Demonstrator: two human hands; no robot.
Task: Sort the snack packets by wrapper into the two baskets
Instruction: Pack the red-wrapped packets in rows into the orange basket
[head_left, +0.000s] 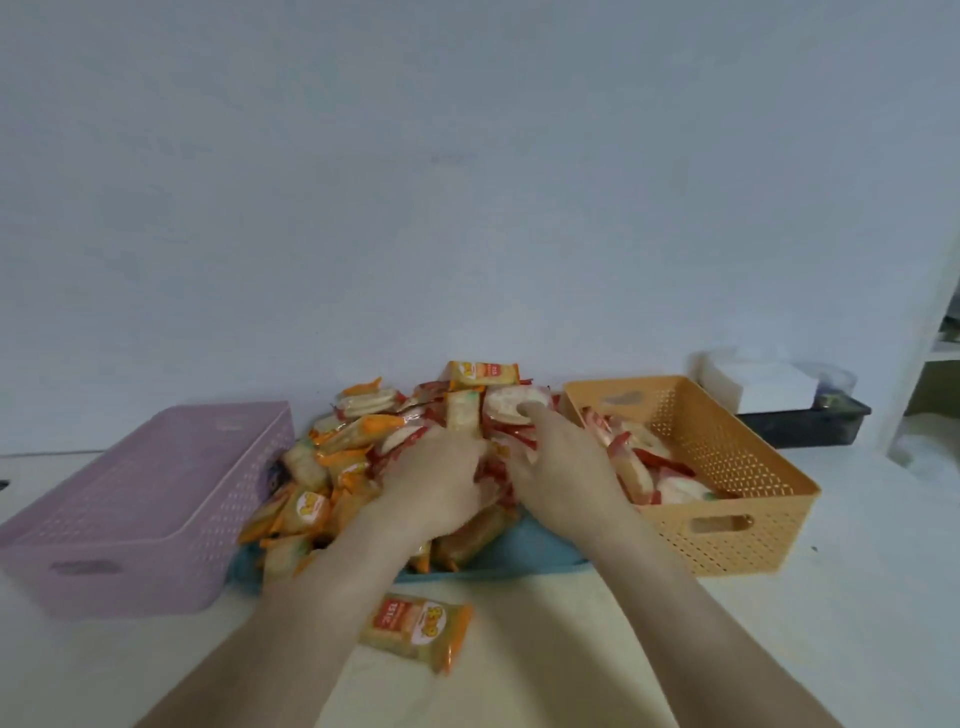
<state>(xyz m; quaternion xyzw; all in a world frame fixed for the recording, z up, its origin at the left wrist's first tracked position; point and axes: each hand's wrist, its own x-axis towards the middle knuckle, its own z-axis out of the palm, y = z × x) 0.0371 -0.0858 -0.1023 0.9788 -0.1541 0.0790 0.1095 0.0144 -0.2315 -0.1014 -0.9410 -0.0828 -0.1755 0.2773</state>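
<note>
A heap of snack packets (358, 447) lies between two baskets, orange wrappers mostly on its left and red-and-white ones on its right. My left hand (434, 480) rests on the middle of the heap, closed around an orange packet (462, 413) that sticks up. My right hand (563, 457) lies on the red-and-white packets, its fingers bent over a round white one (511, 402). The purple basket (156, 499) at the left looks empty. The orange basket (748, 467) at the right holds several red-and-white packets (636, 457). One orange packet (418, 629) lies alone on the table in front.
A blue cloth (540, 553) lies under the heap. The wall stands right behind the heap. A dark tray (810, 421) with a white box (763, 382) sits behind the orange basket. A white shelf frame (930, 332) rises at the far right.
</note>
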